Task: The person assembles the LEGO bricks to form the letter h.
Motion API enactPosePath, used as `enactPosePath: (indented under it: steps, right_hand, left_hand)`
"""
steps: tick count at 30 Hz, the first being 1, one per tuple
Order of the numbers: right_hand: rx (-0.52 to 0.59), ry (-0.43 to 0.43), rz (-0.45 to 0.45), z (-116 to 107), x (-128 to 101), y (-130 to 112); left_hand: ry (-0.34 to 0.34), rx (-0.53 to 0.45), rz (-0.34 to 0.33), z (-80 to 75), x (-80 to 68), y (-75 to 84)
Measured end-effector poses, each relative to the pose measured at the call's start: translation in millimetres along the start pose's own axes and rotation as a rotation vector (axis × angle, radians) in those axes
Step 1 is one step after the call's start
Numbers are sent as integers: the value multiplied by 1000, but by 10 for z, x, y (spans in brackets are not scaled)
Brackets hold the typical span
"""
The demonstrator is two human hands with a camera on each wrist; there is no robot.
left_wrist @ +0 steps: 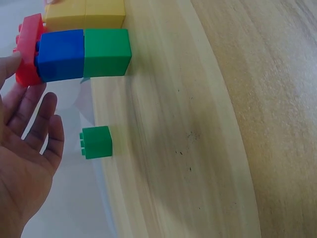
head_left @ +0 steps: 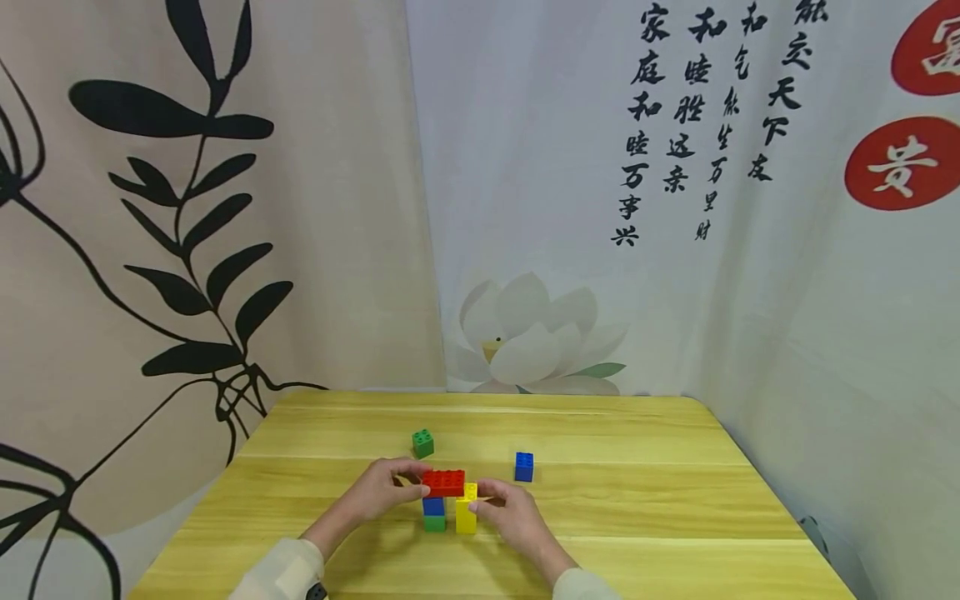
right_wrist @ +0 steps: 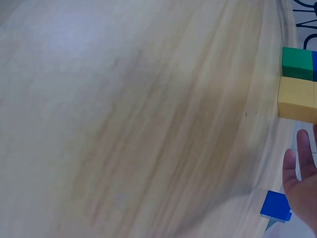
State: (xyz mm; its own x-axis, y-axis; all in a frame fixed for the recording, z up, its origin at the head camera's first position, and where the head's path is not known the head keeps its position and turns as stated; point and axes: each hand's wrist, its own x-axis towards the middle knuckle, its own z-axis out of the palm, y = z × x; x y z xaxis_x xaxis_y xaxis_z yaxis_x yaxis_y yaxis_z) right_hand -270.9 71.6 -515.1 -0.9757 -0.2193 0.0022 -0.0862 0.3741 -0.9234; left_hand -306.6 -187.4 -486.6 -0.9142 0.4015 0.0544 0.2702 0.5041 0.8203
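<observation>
Red brick [head_left: 443, 482] sits on top of a small build at mid-bench: under it a blue block [head_left: 432, 506] on a green block [head_left: 434, 523], with a yellow column [head_left: 466, 509] beside them. My left hand [head_left: 381, 492] touches the red brick's left end, fingers fairly straight. My right hand [head_left: 510, 515] has its fingertips pinched on the yellow column's top. Loose green cube [head_left: 423, 443] and loose blue cube [head_left: 524, 467] lie apart on the wooden bench [head_left: 675, 517].
</observation>
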Motion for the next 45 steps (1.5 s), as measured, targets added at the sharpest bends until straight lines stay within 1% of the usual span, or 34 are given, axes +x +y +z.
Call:
enactPosePath:
  steps: [2, 6, 9, 13, 20, 27, 37, 41, 45]
  right_hand:
    - [2, -3, 0, -3, 2, -3]
    - [-5, -8, -1, -6, 6, -9]
    - [-11, -9, -6, -7, 1, -16]
    - [-5, -15, -4, -10, -7, -19]
    - [-14, -13, -3, -42, -26, -2]
    - [-35, -7, -16, -152, -61, 19]
    - [-77, 12, -18, -331, -120, 54]
    - [-79, 12, -2, -349, -132, 62]
    - [-62, 12, -6, -332, -129, 79]
  left_hand:
    - [0, -7, 7, 6, -8, 11]
    - [-17, -53, 15, 22, -25, 23]
    - [-32, -103, 9, 32, -39, 26]
    - [-42, -138, 0, 49, -45, 37]
    - [-42, -135, 1, 115, -23, 29]
    - [-27, -112, 21, 181, -1, 25]
    - [-16, -118, 46, 306, 54, 149]
    - [-12, -126, 45, 335, 50, 185]
    - [-8, -125, 41, 344, 28, 177]
